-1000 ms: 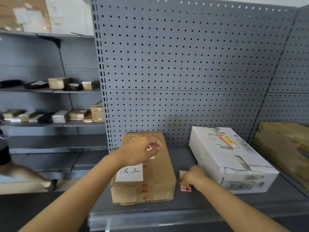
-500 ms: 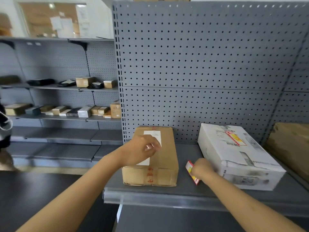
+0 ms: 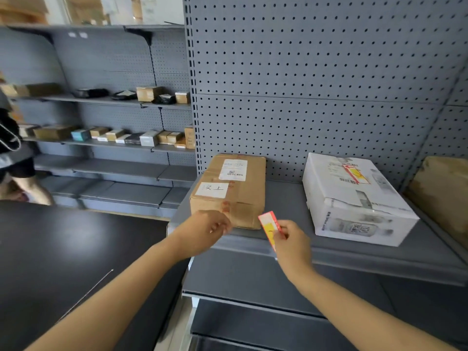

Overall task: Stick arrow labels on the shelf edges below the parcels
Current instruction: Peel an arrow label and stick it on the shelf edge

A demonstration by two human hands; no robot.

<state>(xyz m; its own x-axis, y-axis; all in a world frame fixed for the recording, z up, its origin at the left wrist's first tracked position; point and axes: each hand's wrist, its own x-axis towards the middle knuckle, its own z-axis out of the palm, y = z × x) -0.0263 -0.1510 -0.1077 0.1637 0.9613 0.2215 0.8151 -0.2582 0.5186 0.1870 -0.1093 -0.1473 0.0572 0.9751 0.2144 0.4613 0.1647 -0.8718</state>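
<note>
A brown cardboard parcel [image 3: 231,188] with white labels lies on the grey shelf [image 3: 286,198]; a white parcel [image 3: 354,198] lies to its right. My right hand [image 3: 291,241] pinches a red and yellow label sheet [image 3: 270,228], held upright just in front of the brown parcel's right corner and above the shelf edge [image 3: 354,257]. My left hand [image 3: 205,230] hovers at the brown parcel's front lower face, fingertips pinched together; whether a small label is between them cannot be made out.
A third brown parcel [image 3: 445,196] sits at the far right of the shelf. A lower shelf [image 3: 253,282] juts out below. Grey shelving on the left [image 3: 114,145] carries several small boxes. Another person [image 3: 15,158] stands at the far left over dark floor.
My left hand came off the top of the brown parcel and dropped to its front. My right hand lifted the label sheet off the shelf and drew it toward me.
</note>
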